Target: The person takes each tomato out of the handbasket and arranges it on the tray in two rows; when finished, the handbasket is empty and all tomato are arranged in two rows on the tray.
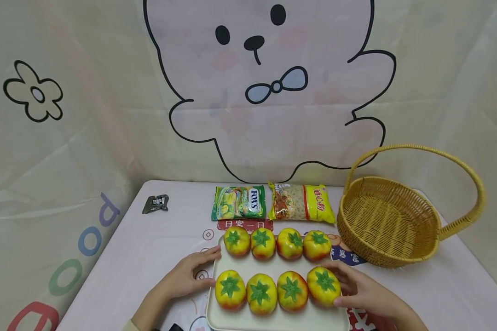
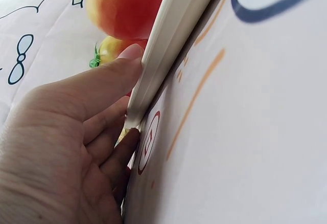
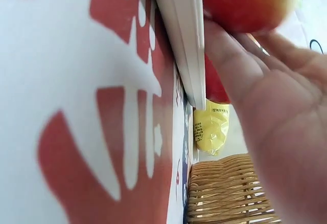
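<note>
Several yellow-red toy persimmons with green leafy tops sit in two rows on a cream tray (image 1: 273, 324). At the right end of the front row, my right hand (image 1: 366, 292) holds a persimmon (image 1: 324, 286) between thumb and fingers. In the right wrist view, the fingers reach around the red underside of that persimmon (image 3: 245, 1), beside the tray's rim (image 3: 186, 35). My left hand (image 1: 188, 276) touches the tray's left edge with its fingers extended. The left wrist view has the thumb (image 2: 115, 78) against the rim (image 2: 163, 45) and the other fingers lower along the edge.
Behind the tray lie a green Fox's candy bag (image 1: 238, 203) and a yellow pasta bag (image 1: 301, 203). A handled wicker basket (image 1: 391, 220) stands at the right. A small black packet (image 1: 155, 204) lies at the back left. A printed curtain (image 1: 265, 128) hangs behind the table.
</note>
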### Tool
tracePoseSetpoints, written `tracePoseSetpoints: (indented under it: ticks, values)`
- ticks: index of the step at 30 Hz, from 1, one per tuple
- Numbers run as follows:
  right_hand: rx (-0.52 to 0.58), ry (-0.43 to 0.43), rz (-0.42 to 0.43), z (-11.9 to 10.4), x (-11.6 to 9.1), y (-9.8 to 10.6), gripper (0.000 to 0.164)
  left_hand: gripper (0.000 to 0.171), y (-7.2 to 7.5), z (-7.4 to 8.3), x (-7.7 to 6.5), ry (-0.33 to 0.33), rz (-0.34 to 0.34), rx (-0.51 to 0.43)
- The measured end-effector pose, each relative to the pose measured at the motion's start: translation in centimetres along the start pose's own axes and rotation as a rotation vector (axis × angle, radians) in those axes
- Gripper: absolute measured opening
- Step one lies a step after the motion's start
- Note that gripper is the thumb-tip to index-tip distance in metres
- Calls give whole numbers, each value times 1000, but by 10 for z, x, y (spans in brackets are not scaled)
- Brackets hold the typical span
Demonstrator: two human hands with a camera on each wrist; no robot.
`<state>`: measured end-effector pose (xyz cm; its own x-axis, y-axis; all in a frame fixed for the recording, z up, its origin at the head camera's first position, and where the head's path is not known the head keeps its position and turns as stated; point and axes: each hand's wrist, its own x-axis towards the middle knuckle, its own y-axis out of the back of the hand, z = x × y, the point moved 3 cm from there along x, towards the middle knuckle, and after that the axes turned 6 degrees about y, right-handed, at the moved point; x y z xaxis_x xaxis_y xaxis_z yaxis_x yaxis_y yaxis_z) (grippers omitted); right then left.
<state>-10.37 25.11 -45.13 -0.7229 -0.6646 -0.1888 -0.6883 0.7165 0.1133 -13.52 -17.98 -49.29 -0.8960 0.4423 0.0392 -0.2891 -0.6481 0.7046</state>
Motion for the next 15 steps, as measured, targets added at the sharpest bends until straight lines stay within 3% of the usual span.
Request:
tracePoseSetpoints:
  ticks: [4, 15]
  values:
    - [25, -48, -29, 2, 0, -1, 59, 63, 0, 0, -1, 2, 0, 0]
    - [-28, -23, -36, 2, 0, -1, 62, 63, 1, 1, 0, 3, 7, 5]
